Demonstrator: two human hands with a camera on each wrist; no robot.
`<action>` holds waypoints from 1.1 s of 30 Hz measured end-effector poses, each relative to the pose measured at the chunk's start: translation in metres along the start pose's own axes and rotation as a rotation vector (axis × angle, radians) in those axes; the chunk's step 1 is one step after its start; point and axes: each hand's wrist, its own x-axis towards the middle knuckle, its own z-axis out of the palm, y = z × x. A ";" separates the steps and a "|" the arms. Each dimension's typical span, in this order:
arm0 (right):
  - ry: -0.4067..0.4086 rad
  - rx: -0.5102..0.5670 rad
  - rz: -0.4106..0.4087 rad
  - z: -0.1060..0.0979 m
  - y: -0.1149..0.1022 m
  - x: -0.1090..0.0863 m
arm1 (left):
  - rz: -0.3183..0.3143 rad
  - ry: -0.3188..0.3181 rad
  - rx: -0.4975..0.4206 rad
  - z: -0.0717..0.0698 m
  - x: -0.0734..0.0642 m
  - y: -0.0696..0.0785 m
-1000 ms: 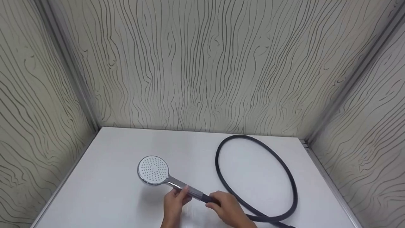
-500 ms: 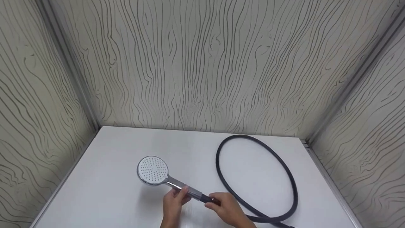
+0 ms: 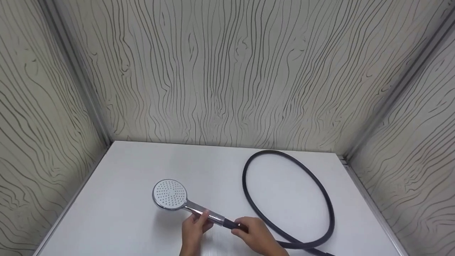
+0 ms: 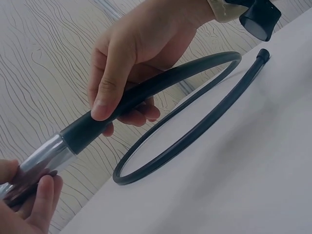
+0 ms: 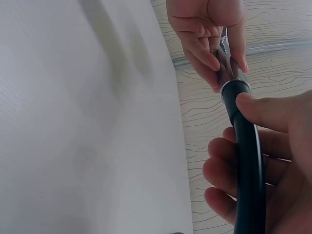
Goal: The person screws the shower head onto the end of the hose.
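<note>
A chrome shower head (image 3: 170,194) with a round white spray face is held above the table, face up, its handle slanting down to the right. My left hand (image 3: 193,229) grips the handle (image 4: 41,161) between thumb and fingers. The black hose (image 4: 165,80) meets the handle's lower end, with its collar against the chrome rim. My right hand (image 3: 257,234) pinches the hose just behind that joint, thumb on one side and fingers curled on the other, as the right wrist view shows on the collar (image 5: 235,100). Whether threads are engaged inside is hidden.
The rest of the hose lies in a large loop on the right of the white table (image 3: 117,199), its free end (image 4: 263,54) ending in a black fitting. Wood-grain patterned panels (image 3: 220,71) enclose the table at the back and both sides.
The shower head has dipped slightly down and to the left, the left hand moving with it. The right hand keeps its hold on the hose near the joint.
</note>
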 end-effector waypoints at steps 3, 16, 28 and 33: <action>-0.007 0.008 0.000 0.001 0.000 0.000 | -0.020 0.005 -0.007 -0.001 0.000 -0.001; -0.038 -0.002 -0.002 -0.001 0.000 -0.003 | -0.059 0.017 -0.010 -0.001 0.000 -0.004; -0.046 -0.009 0.035 0.000 -0.002 -0.001 | -0.033 0.013 -0.012 -0.001 -0.001 -0.005; -0.043 -0.015 0.027 0.001 -0.003 0.000 | -0.039 0.007 -0.017 -0.001 -0.002 -0.004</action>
